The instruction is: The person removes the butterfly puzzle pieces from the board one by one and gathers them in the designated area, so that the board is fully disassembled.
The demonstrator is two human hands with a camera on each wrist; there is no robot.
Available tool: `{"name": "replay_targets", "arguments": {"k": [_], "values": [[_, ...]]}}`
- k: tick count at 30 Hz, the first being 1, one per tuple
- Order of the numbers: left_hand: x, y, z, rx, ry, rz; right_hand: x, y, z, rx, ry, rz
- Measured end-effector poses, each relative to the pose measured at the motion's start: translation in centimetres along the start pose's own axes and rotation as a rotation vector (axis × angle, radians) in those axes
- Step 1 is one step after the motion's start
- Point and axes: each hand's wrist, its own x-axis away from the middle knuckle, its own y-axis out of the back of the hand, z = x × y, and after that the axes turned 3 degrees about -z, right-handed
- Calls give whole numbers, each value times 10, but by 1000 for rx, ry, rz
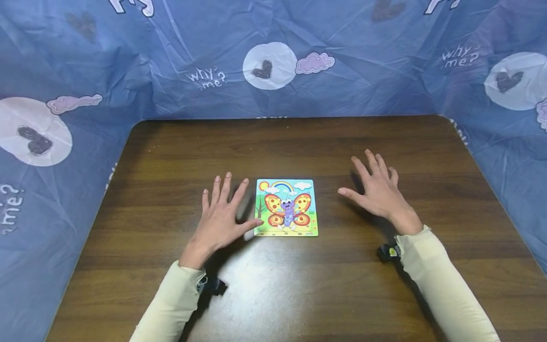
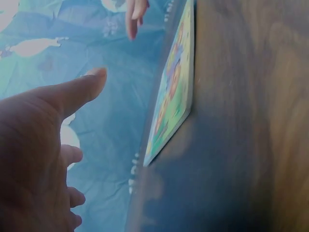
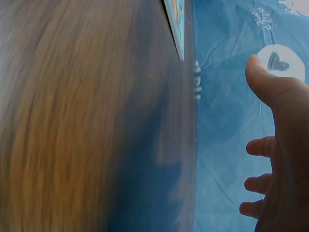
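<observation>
A square picture board (image 1: 287, 207) with a purple butterfly, a rainbow and a sun lies flat on the brown table; it looks like a children's puzzle. To its left my left hand (image 1: 220, 223) hovers with fingers spread, the thumb tip overlapping the board's left edge in the head view. In the left wrist view a gap shows between that thumb (image 2: 79, 92) and the board (image 2: 171, 82). My right hand (image 1: 380, 194) is farther off, right of the board, its fingers spread and holding nothing. Only a corner of the board (image 3: 177, 24) shows in the right wrist view.
The wooden table (image 1: 299, 294) has rounded far corners. A blue printed cloth (image 1: 363, 90) hangs behind it and along both sides. Small dark cameras sit at the left wrist (image 1: 219, 287) and the right wrist (image 1: 386, 252).
</observation>
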Motion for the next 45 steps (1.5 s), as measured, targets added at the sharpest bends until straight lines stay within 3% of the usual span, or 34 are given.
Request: {"name": "replay_targets", "arguments": {"k": [12,27,36,45], "values": [[0,-20,-14,48,-41,66,-18,-18,43,-18,94,0],[-1,-34,-11,96,-106,151,-36,-49,110,-68,206,16],[0,-39,-7,92,-143,143,-46,-62,137,-129,238,28],[2,-44,-4,92,-158,119,-51,-73,154,-148,219,108]]}}
